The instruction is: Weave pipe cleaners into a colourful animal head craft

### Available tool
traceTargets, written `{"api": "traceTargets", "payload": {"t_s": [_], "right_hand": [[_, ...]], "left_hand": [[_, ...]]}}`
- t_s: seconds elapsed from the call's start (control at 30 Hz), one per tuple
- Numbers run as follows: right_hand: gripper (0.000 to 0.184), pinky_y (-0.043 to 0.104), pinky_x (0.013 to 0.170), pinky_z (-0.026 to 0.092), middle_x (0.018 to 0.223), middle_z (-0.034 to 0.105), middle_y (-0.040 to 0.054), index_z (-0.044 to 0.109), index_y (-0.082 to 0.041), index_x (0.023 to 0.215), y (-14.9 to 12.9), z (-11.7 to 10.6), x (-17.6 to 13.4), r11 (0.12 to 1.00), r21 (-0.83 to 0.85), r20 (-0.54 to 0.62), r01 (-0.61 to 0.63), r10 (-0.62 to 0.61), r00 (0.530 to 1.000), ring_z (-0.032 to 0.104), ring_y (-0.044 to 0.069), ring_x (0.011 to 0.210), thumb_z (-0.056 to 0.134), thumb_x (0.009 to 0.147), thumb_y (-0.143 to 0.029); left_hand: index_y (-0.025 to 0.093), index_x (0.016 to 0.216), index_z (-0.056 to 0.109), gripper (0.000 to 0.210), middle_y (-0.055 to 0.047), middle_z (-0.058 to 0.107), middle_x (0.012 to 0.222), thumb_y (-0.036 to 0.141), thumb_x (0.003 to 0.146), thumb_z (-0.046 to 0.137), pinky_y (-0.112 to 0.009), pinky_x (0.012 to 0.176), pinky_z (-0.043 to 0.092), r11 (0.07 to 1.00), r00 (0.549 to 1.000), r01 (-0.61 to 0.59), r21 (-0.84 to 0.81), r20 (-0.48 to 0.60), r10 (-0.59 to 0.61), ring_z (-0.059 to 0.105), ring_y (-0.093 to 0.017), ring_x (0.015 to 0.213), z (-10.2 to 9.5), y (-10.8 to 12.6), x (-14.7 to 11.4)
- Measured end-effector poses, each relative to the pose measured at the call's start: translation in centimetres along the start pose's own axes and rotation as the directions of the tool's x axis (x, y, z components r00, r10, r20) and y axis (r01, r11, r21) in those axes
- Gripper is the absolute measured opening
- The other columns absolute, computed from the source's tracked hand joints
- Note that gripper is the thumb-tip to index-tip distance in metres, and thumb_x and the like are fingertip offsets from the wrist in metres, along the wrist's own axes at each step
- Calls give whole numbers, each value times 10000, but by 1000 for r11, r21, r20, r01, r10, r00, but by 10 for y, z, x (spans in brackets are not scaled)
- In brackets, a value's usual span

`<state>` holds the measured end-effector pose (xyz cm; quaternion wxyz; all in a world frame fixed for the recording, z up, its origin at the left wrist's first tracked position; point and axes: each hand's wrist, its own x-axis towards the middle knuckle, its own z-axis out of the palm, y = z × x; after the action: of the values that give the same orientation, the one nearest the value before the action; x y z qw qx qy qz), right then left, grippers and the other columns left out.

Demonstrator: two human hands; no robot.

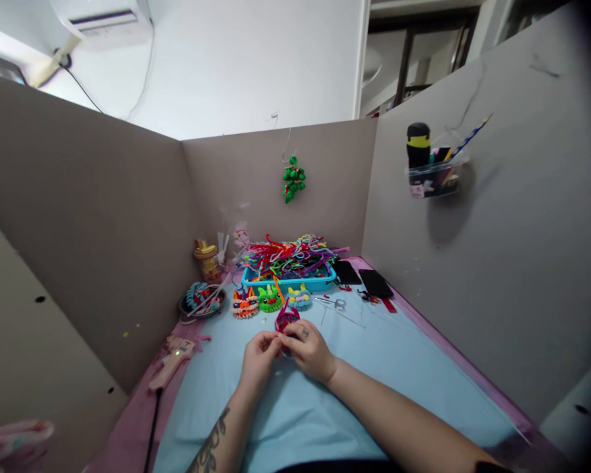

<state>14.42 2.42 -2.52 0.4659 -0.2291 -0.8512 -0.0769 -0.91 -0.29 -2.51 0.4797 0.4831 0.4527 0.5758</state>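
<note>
My left hand [260, 355] and my right hand [312, 349] meet over the near middle of the blue cloth, fingertips pinched together. Between them is a small magenta pipe-cleaner piece [286, 318], looped like an open cage, its top rising beyond my fingers. Its lower part is hidden by my hands. Just past it sit an orange-and-white pipe-cleaner figure [245, 304], a green one [269, 299] and a light blue one with yellow [299, 297]. A pair of scissors [335, 304] lies to the right of the figures.
A blue tray [290, 283] heaped with pipe cleaners stands at the back. Leftward are a dark bowl [203, 305], a brown-and-yellow cup [207, 261] and a pink corded tool [172, 361]. Two black phones [375, 284] lie right. Grey panels [276, 197] enclose three sides.
</note>
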Motion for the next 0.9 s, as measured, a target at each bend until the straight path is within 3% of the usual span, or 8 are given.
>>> {"api": "traceTargets", "payload": {"t_s": [0.2, 0.33, 0.47, 0.57, 0.73, 0.9], "right_hand": [[323, 368, 761, 446, 906, 608, 56, 596, -243, 1075, -2, -2, 1, 982, 160, -6, -106, 108, 994, 501, 193, 856, 477, 811, -100], [216, 375, 780, 447, 893, 602, 59, 589, -211, 1014, -11, -5, 5, 965, 211, -4, -156, 160, 987, 503, 194, 855, 507, 822, -157], [91, 372, 762, 437, 841, 585, 55, 595, -200, 871, -17, -4, 8, 966, 168, 22, -195, 194, 981, 495, 201, 837, 524, 816, -185], [63, 361, 751, 430, 816, 571, 55, 574, -191, 795, -18, -1, 8, 958, 142, 38, -250, 247, 968, 491, 201, 831, 516, 816, -181], [75, 339, 729, 419, 760, 539, 38, 520, -191, 729, -17, -1, 11, 929, 158, 56, -334, 329, 943, 482, 191, 793, 505, 774, -133], [91, 342, 771, 418, 799, 535, 39, 545, -192, 757, -16, -8, 12, 898, 209, 51, -386, 384, 922, 481, 193, 837, 518, 743, -106]], "left_hand": [[113, 763, 623, 237, 4, 614, 592, 317, 657, 680, -210, 558, 424, 1000, 1000, -13, 22, 3, 13, 535, -95, 545, 0, 0, 1], [133, 750, 629, 146, -16, 650, 664, 269, 703, 608, -243, 606, 467, 977, 993, -118, 178, -1, 120, 584, -129, 614, 2, -1, -4], [163, 793, 652, 164, -22, 678, 751, 136, 715, 510, -263, 678, 479, 849, 958, -279, 448, 69, 278, 609, -148, 700, 1, -3, -8], [178, 846, 657, 217, -32, 687, 830, 111, 726, 488, -275, 731, 481, 741, 924, -366, 563, 123, 362, 619, -155, 764, 0, -6, -8], [184, 875, 637, 186, -36, 678, 835, 141, 771, 489, -264, 708, 488, 656, 885, -441, 613, 177, 430, 617, -153, 759, 2, -6, -8], [181, 803, 606, 144, -23, 643, 762, 178, 822, 464, -248, 666, 477, 645, 877, -443, 623, 149, 458, 593, -140, 704, 4, -4, -9]]}}
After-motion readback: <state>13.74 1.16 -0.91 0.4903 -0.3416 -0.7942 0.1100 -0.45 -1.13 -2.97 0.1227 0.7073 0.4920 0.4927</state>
